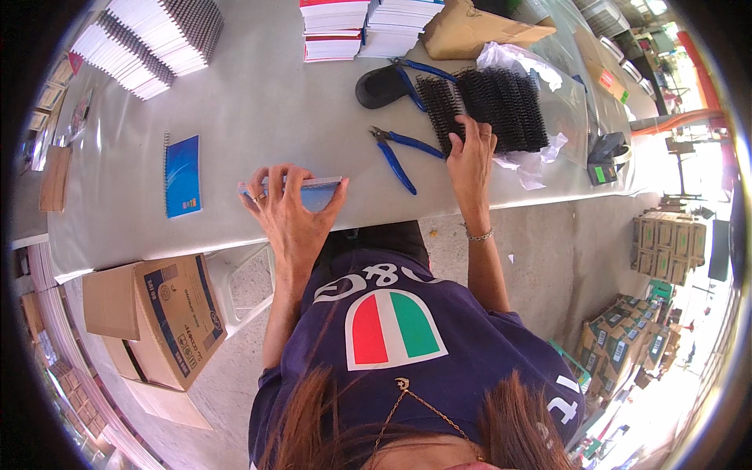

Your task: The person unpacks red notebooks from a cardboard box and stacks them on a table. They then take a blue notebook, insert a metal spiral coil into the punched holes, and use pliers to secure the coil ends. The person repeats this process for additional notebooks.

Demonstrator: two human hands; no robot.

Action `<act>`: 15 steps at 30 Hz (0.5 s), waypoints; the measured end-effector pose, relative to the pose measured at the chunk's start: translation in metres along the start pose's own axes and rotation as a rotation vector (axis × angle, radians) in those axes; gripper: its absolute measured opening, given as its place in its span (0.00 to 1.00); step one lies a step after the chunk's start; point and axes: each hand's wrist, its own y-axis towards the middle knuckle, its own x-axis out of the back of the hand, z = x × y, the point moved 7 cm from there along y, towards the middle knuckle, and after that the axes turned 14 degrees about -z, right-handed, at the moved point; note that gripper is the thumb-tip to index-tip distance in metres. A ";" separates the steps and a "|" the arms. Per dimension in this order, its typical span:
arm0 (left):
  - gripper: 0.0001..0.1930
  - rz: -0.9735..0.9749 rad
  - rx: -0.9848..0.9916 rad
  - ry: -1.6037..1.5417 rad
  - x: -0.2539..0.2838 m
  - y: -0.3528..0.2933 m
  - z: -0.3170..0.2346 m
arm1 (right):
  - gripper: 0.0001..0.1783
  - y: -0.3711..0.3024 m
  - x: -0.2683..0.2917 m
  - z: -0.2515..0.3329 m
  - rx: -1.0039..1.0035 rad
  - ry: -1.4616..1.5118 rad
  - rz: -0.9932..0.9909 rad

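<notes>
My left hand (291,205) grips a small notebook (319,193) with a bluish cover near the table's front edge, fingers over its top and thumb at its right end. My right hand (471,153) reaches onto a pile of black spiral binding coils (509,113). Its thumb and fingers close at the lower end of the left coils; the exact grip is partly hidden. Blue-handled cutting pliers (395,149) lie between my hands, with their jaws to the upper left. A second blue-handled pair (410,84) lies beyond, next to a dark rounded object (381,86).
A blue spiral notebook (182,176) lies flat at left. Stacks of spiral-bound books (160,39) and unbound booklets (335,31) stand at the back. Crumpled white paper (526,168) and plastic surround the coils. A cardboard box (160,313) sits below the table's left front.
</notes>
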 end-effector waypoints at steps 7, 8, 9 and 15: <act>0.24 -0.008 0.000 -0.043 -0.006 -0.006 0.011 | 0.18 -0.009 -0.002 0.005 0.044 -0.056 -0.022; 0.24 -0.011 0.005 -0.035 -0.005 -0.006 0.011 | 0.19 -0.008 -0.003 0.006 0.030 -0.055 0.006; 0.25 -0.015 0.008 -0.033 -0.007 -0.006 0.011 | 0.19 -0.007 -0.004 0.006 0.017 -0.058 0.030; 0.23 -0.030 0.002 0.006 -0.008 -0.005 0.008 | 0.24 -0.004 -0.001 0.004 -0.035 -0.073 0.024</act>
